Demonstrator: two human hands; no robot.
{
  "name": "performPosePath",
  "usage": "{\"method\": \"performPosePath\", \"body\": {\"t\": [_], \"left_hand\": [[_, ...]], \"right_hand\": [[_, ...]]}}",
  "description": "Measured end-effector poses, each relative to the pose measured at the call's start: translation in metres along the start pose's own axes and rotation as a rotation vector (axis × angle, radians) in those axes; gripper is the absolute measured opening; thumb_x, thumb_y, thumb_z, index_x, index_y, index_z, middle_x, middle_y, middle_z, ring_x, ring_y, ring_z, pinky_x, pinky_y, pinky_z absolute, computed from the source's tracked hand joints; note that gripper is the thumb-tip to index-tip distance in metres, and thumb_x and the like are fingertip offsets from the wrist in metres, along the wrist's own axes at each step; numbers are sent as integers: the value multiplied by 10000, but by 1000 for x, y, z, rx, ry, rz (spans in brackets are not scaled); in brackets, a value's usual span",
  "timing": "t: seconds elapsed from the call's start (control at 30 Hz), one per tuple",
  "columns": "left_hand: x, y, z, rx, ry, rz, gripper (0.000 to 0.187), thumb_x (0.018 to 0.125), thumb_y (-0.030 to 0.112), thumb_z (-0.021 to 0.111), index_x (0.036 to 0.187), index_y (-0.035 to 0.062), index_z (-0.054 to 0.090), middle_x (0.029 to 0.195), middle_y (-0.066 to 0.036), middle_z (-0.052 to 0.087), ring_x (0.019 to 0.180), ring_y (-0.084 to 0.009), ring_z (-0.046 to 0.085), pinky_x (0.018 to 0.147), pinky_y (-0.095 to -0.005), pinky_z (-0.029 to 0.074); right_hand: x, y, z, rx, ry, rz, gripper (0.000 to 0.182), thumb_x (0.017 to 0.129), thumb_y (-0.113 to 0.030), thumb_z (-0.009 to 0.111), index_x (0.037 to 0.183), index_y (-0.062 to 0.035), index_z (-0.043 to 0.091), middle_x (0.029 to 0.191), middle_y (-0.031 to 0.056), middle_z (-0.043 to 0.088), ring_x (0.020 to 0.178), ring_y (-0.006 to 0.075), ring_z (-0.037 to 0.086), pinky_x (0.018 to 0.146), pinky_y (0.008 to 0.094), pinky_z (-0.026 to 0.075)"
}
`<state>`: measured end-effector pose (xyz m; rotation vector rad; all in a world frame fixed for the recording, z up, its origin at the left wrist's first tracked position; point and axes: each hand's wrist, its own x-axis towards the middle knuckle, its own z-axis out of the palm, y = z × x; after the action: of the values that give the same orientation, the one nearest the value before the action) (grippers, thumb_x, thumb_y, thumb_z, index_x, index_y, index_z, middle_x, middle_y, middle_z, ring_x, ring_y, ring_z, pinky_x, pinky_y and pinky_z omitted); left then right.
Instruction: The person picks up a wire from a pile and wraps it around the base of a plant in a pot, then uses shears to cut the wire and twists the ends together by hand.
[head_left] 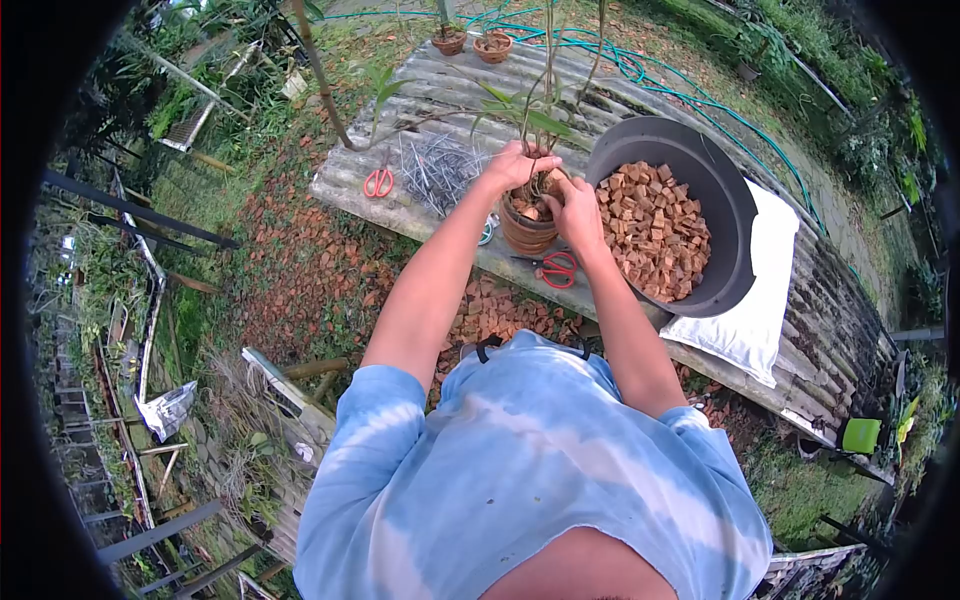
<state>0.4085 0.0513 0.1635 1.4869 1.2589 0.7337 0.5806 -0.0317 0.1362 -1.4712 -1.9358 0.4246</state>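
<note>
A tall leafy plant (533, 118) stands in a ribbed clay pot (528, 236) near the front edge of the corrugated table. My left hand (515, 167) closes around the plant's stems just above the pot. At the right side of the rim, my right hand (578, 215) has its fingers bent in over the pot; whatever they pinch is too small to make out. Brown husk chunks show inside the pot among the roots. Just below my right hand lie red-handled scissors (560, 269). A big dark tub (735, 215) of brown cube-like husk chunks (655, 230) stands to the right.
Left of the pot is a heap of thin metal wires (436, 172), with another pair of red-handled scissors (379, 183) beside it. A white sack (770, 240) lies partly under the tub. Two small clay pots (492, 47) and a green hose (640, 72) are at the back.
</note>
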Motion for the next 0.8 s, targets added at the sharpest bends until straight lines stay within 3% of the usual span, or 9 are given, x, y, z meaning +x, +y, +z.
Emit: {"method": "performPosePath", "body": {"t": [0.07, 0.17, 0.3, 0.5, 0.6, 0.8], "left_hand": [[-13, 16, 0, 12, -18, -10, 439, 808, 415, 862, 1062, 69, 770, 1018, -27, 755, 966, -122, 651, 893, -300, 488], [-19, 24, -2, 30, -17, -10, 467, 815, 433, 852, 1065, 49, 759, 1034, -42, 746, 1000, -127, 645, 906, -307, 484], [-12, 13, -2, -32, -18, -15, 424, 820, 395, 858, 1024, 40, 748, 988, -29, 742, 941, -118, 648, 864, -299, 492], [-5, -9, 0, -58, 28, 40, 351, 819, 367, 863, 977, 67, 769, 918, -23, 760, 846, -116, 661, 814, -294, 512], [-16, 8, -2, 10, 24, -6, 352, 831, 377, 848, 996, 75, 773, 946, -33, 763, 872, -131, 668, 837, -305, 515], [-11, -5, -4, -8, 15, 22, 410, 843, 417, 832, 1026, 57, 764, 960, -35, 745, 905, -137, 650, 834, -308, 496]], "right_hand": [[-5, -8, -6, -65, 8, 9, 123, 878, -167, 704, 923, -63, 751, 967, 123, 721, 977, 371, 650, 866, 506, 494], [1, 14, 9, 222, 36, -54, 148, 890, -148, 691, 980, -47, 751, 958, 170, 720, 950, 375, 673, 835, 479, 516], [1, 8, -2, 317, -63, 90, 167, 940, -124, 674, 1042, -4, 731, 940, 197, 732, 878, 324, 737, 787, 411, 553], [8, 35, 30, 1018, -74, 345, 158, 1018, -122, 630, 1081, 2, 705, 933, 81, 756, 872, 139, 719, 745, 298, 572], [9, 32, 21, 1010, -88, 332, 165, 1033, -138, 617, 1059, -3, 707, 938, 53, 748, 870, 120, 703, 737, 265, 567], [17, 43, 9, 625, -150, 196, 201, 1015, -166, 660, 1060, 26, 700, 910, 46, 736, 814, 99, 671, 709, 251, 545]]}}
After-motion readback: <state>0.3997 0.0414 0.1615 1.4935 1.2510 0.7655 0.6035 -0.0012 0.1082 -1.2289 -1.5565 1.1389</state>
